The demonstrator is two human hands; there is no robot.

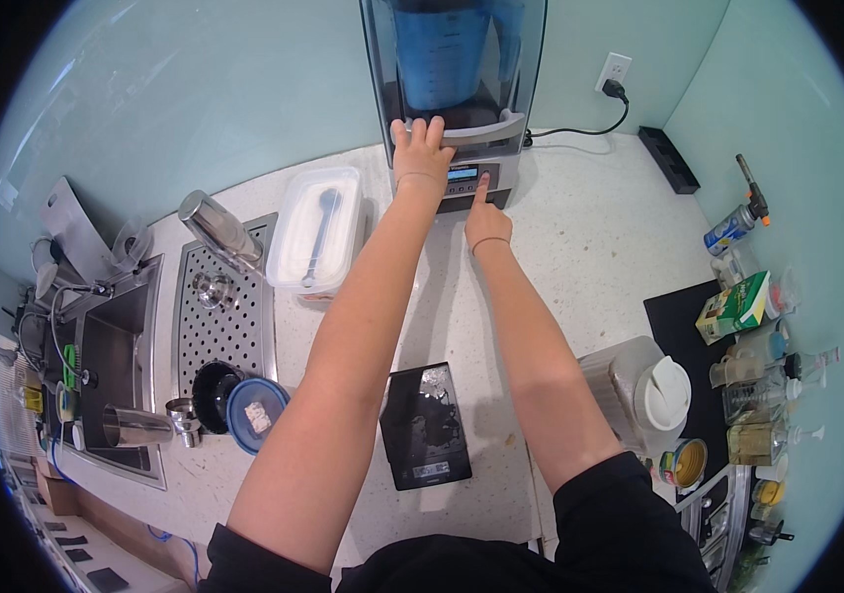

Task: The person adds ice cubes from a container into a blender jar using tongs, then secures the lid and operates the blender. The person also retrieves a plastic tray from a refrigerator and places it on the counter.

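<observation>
A blender (pixel 503 178) with a clear sound enclosure stands against the back wall, a blue measuring-marked pitcher (pixel 440 59) inside it. My left hand (pixel 422 157) rests with its fingers over the left part of the enclosure's grey handle (pixel 489 133). The index finger of my right hand (pixel 488 221) touches the control panel beside the small lit display (pixel 463 175); its other fingers are curled. Below, between my forearms, a black digital scale (pixel 426 430) lies on the counter, its top wet or smeared.
Left are a lidded plastic tub (pixel 296 259) with a spoon on it, a metal shaker (pixel 218 226), a perforated drain tray (pixel 192 326) and a sink (pixel 114 356). On the right stand a white-lidded container (pixel 629 385), an open can (pixel 681 467), a gas torch (pixel 733 226) and several bottles.
</observation>
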